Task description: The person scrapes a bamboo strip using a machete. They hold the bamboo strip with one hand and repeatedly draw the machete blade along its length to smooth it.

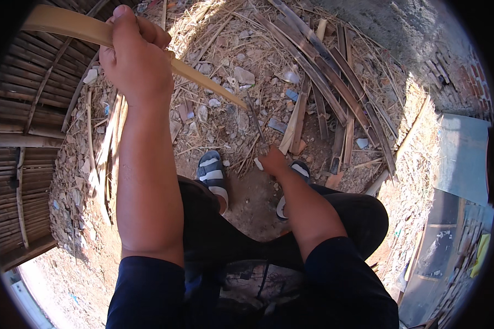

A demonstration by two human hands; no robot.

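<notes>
My left hand (137, 60) is raised at the upper left, shut around a long pale bamboo strip (208, 82). The strip slants from the top left down to a pointed tip over the ground. My right hand (273, 162) is low, just above the dirt between my feet. It is closed on a thin dark tool (256, 123) that rises toward the strip's tip; what kind of tool it is I cannot tell. A short pale bamboo piece (292, 127) lies just beyond that hand. Striped sandals (213, 174) are on my feet, and my knees are in dark trousers.
A woven bamboo panel (22, 109) fills the left side. Several dark split bamboo slats (335, 82) lie fanned out at the upper right among straw, stones and scraps. More pale strips (107, 148) lean near my left arm. A brick wall (455, 77) and grey sheets (462, 159) are on the right.
</notes>
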